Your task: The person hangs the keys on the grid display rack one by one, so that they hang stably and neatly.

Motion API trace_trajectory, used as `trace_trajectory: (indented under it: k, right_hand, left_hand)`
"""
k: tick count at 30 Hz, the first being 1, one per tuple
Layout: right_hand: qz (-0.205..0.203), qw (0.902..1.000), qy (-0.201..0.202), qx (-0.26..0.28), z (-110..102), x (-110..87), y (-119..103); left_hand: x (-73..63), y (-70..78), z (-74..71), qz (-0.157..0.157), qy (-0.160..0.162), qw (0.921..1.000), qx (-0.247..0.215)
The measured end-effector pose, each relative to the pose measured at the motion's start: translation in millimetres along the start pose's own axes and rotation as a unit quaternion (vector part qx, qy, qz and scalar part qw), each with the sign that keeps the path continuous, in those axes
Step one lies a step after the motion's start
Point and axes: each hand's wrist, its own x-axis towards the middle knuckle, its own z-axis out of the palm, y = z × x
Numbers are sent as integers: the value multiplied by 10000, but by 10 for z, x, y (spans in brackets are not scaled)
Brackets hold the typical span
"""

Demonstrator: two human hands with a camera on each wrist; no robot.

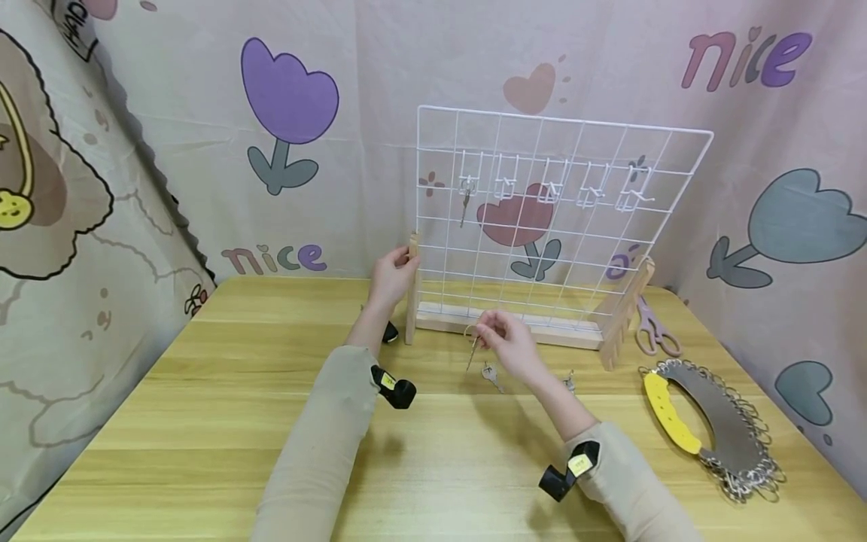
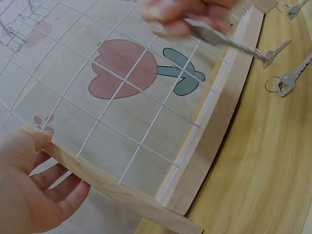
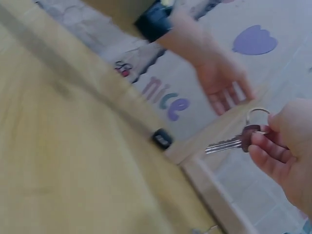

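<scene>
My left hand (image 1: 393,280) holds the upper end of the left wooden post (image 2: 117,187) of a white wire grid rack, thumb on one side. In front of the rack's wooden base (image 1: 440,320), my right hand (image 1: 508,342) pinches a key (image 3: 247,137) with a brown head and a metal ring. Its blade points away from the fingers in the right wrist view. Another key (image 1: 466,203) hangs from the leftmost of several white hooks (image 1: 504,188) on the grid. A silver key (image 1: 491,374) lies on the table just under my right hand.
More keys (image 1: 569,382) lie right of that one, partly behind my right forearm. Pinkish scissors (image 1: 655,330) and a yellow-handled metal loop (image 1: 670,414) edged with many rings lie at the right. A small black object (image 3: 162,139) sits by the left post. A patterned cloth hangs behind.
</scene>
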Motion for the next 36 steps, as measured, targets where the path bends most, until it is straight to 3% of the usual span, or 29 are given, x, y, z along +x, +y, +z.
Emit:
trace_trajectory:
  k: [5, 11, 20, 29, 36]
  right_hand:
    - [-76, 9974, 557, 461, -215, 162, -208]
    - [-583, 9908, 976, 730, -442, 383, -502]
    - [-1157, 9752, 1449, 1208, -601, 638, -900]
    - [-1056, 9620, 1998, 1531, -582, 787, -1173]
    - [-958, 9562, 2300, 1538, -544, 866, -1203]
  left_hand:
    - [-8, 4, 0, -16, -16, 10000, 0]
    - [-11, -9, 7, 10, 9, 10000, -34]
    - [-8, -11, 14, 33, 65, 10000, 11]
    - [-16, 2, 11, 14, 44, 10000, -39]
    - [-1, -8, 11, 37, 40, 10000, -17]
